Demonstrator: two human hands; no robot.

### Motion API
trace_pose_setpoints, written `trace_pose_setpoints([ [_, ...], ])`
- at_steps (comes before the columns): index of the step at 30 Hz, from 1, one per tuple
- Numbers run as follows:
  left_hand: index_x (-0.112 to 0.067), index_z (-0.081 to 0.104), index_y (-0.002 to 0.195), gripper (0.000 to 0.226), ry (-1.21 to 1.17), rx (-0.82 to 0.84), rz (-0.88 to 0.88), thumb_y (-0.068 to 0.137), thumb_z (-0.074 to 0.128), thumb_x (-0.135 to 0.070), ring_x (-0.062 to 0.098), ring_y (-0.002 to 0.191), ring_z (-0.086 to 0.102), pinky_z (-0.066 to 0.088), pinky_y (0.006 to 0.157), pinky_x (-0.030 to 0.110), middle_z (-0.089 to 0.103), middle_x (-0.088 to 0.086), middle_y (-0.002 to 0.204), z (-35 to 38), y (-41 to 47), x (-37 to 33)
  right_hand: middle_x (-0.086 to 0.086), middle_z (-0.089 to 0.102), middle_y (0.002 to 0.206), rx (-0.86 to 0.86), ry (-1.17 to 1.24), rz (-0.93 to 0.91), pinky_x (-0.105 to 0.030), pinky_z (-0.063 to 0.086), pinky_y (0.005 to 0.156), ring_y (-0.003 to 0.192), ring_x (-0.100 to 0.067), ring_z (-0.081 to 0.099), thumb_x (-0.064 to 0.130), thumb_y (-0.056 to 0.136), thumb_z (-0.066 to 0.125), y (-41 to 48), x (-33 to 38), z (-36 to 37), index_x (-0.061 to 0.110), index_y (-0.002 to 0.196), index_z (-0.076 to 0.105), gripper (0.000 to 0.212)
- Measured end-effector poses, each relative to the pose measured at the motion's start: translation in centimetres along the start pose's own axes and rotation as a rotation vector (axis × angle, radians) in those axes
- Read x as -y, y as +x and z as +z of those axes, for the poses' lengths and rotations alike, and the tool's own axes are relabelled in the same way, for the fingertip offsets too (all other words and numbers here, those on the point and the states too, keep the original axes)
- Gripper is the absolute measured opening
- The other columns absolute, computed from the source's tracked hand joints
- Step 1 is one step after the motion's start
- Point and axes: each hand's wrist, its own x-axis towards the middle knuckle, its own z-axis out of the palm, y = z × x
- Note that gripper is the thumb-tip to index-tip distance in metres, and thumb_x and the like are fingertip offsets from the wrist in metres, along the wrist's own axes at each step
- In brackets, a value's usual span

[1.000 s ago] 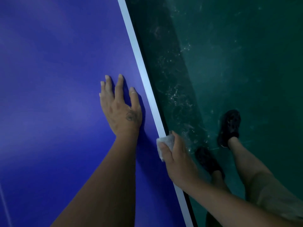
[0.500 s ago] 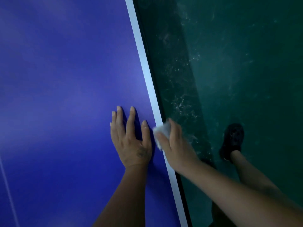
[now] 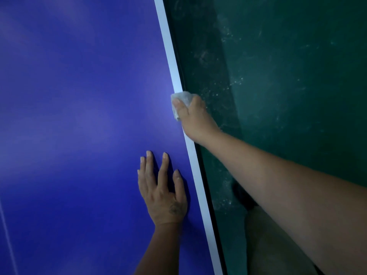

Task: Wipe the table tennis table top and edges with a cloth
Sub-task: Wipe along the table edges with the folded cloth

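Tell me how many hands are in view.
2. The left hand lies flat on the blue table top; the right hand grips a cloth on the white edge farther up.

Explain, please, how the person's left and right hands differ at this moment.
The left hand lies flat, fingers spread, on the blue table top; the right hand grips a white cloth at the white edge line. The left hand is nearer the camera; the right hand reaches farther along. Both are at the table.

place: games room | cues: blue table tennis table [image 3: 79,116], scuffed green floor [image 3: 288,76]
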Motion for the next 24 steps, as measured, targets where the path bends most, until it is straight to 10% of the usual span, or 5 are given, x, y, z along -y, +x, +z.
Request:
trace_pose_setpoints([
  [8,-0.015,0.058,0.156,0.051,0.007,0.015,0.005,0.107,0.057,-0.029,0.035,0.165,0.025,0.028,0.129,0.059,0.031,0.011,0.176,0.2,-0.1,0.3,-0.001,0.017,0.177,0.081,0.019,0.088,-0.025,0.026,0.117,0.160,-0.018,0.027,0.078,0.092,0.025,-10.3,-5.9,2.4,0.017,0.171,0.009,0.101],
  [17,-0.016,0.057,0.157,0.051,-0.001,0.052,-0.012,0.109,0.053,-0.032,0.038,0.164,0.026,0.029,0.129,0.060,0.031,0.012,0.176,0.0,-0.2,0.2,-0.008,0.051,0.132,0.000,-0.048,-0.005,-0.047,0.047,0.111,0.114,-0.021,0.053,0.050,0.114,0.037,3.7,3.2,-1.1,0.009,0.125,0.048,0.044],
  [24,-0.018,0.049,0.161,0.056,0.015,0.119,-0.041,0.107,0.049,-0.034,0.040,0.163,0.027,0.028,0.129,0.059,0.031,0.013,0.176,-0.6,0.0,0.0,-0.012,0.030,0.170,-0.032,-0.029,0.094,-0.035,0.032,0.120,0.154,-0.026,0.037,0.050,0.112,0.042,-2.4,2.3,0.0,0.007,0.165,0.025,0.071],
])
